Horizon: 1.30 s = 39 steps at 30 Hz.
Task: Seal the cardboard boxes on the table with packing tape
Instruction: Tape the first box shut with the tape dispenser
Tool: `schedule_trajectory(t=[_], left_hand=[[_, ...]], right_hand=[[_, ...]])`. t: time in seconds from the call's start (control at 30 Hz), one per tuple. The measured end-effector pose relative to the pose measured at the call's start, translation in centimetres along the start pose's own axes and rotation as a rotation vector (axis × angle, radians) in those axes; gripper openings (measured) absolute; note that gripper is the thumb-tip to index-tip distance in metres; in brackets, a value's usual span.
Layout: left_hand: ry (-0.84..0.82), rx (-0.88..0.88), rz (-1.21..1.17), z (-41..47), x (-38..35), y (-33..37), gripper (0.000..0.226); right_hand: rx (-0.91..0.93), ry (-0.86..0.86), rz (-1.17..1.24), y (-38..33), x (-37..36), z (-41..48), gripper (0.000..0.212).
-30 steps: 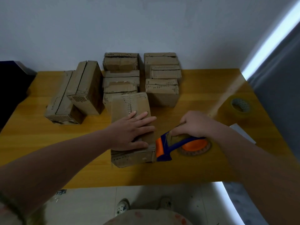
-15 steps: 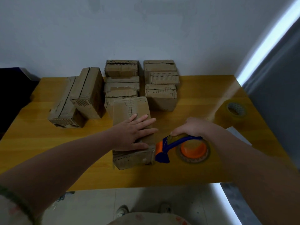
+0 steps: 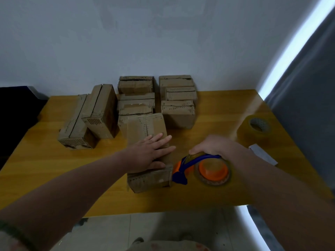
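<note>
A long cardboard box [image 3: 145, 127] lies near the front middle of the wooden table [image 3: 45, 160]. My left hand [image 3: 148, 153] rests flat on its top, fingers spread. My right hand [image 3: 212, 145] grips the blue and orange tape dispenser [image 3: 201, 169], whose nose touches the box's near right corner. Several other cardboard boxes [image 3: 177, 113] stand grouped behind, and two more [image 3: 90, 116] lie at the left.
A spare roll of clear tape [image 3: 255, 131] sits at the table's right edge, with a white paper slip [image 3: 262, 156] beside it. The wall runs close behind the boxes. A dark object [image 3: 16, 109] stands left of the table. Tiled floor shows below the front edge.
The view has tilted down, so everything sits lower in frame. The dispenser has slid slightly toward the near end of the box; my left hand stays pressed on the box.
</note>
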State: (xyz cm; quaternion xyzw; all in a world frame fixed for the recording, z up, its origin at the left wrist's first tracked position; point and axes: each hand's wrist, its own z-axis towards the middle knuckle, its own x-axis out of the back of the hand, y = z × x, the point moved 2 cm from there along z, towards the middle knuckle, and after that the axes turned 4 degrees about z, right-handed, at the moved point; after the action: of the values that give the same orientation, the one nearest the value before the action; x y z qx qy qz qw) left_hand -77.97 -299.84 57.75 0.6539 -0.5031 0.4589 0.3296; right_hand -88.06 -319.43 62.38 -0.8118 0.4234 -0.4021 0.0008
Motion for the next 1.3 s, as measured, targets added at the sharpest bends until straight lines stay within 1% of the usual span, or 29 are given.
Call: schedule_trajectory(t=[0.07,0.13,0.2,0.27,0.33,0.4,0.5,0.57,0.67,0.7,0.77,0.87,0.93,1.0,1.07,1.13,1.2,1.23,1.27,1.3], left_hand=[[0.017,0.011,-0.032,-0.3,0.0,0.3,0.065],[0.045,0.042,-0.058,-0.7,-0.1,0.6,0.069],[0.064,0.088,-0.074,-0.9,-0.3,0.9,0.065],[0.087,0.124,-0.085,-1.2,-0.4,1.2,0.065],[0.108,0.148,-0.097,-1.4,-0.5,1.3,0.07],[0.125,0.169,-0.108,-1.7,-0.5,1.4,0.076],[0.135,0.191,-0.109,-2.1,-0.8,1.9,0.076],[0.151,0.207,-0.11,-2.1,-1.1,1.9,0.078],[0.148,0.24,-0.185,-2.0,-1.4,1.3,0.075],[0.147,0.249,-0.217,-1.9,-1.4,1.2,0.074],[0.159,0.259,-0.262,-1.9,-1.2,1.1,0.074],[0.228,0.293,-0.285,-2.2,-0.8,1.3,0.078],[0.301,0.348,-0.265,-2.9,-0.7,1.3,0.082],[0.354,0.441,-0.288,-3.7,-1.2,1.1,0.088],[0.36,0.551,-0.392,-4.7,-2.1,0.7,0.1],[0.336,0.639,-0.635,-5.7,-3.1,0.5,0.115],[0.306,0.702,-0.912,-6.6,-3.9,0.5,0.124],[0.296,0.723,-1.014,-6.9,-4.2,0.6,0.126],[0.293,0.736,-1.099,-7.2,-4.6,0.6,0.128],[0.3,0.743,-1.177,-7.4,-4.9,0.7,0.128]], right_hand=[[-0.009,-0.002,-0.018,0.1,-0.3,0.0,0.054],[-0.018,0.002,-0.029,0.3,-0.5,0.2,0.051],[-0.02,0.04,-0.07,0.3,-0.4,0.2,0.049],[-0.012,0.087,-0.129,0.0,-0.2,0.2,0.05],[-0.002,0.107,-0.166,-0.4,-0.3,0.0,0.051],[-0.001,0.097,-0.201,-0.7,-0.3,-0.2,0.053],[-0.016,0.069,-0.254,-1.2,-0.2,-0.7,0.059],[-0.008,0.09,-0.279,-1.4,-0.4,-0.6,0.055],[-0.023,0.185,-0.414,-1.0,-1.9,0.2,0.047],[-0.038,0.205,-0.404,-0.6,-2.5,0.5,0.047],[-0.061,0.236,-0.297,0.0,-2.8,0.8,0.052],[-0.032,0.4,-0.169,0.6,-2.1,0.7,0.057],[0.021,0.477,-0.159,1.2,-2.1,1.0,0.053],[0.054,0.487,-0.194,1.7,-2.8,1.7,0.041],[0.061,0.495,-0.229,2.5,-4.0,2.7,0.027],[0.059,0.468,-0.244,3.1,-5.2,3.3,0.022],[0.027,0.382,-0.243,3.9,-6.4,3.9,0.024],[0.01,0.345,-0.265,4.2,-6.9,4.1,0.025],[-0.001,0.333,-0.304,4.4,-7.1,4.1,0.027],[0.001,0.358,-0.342,4.5,-7.2,4.1,0.029]])
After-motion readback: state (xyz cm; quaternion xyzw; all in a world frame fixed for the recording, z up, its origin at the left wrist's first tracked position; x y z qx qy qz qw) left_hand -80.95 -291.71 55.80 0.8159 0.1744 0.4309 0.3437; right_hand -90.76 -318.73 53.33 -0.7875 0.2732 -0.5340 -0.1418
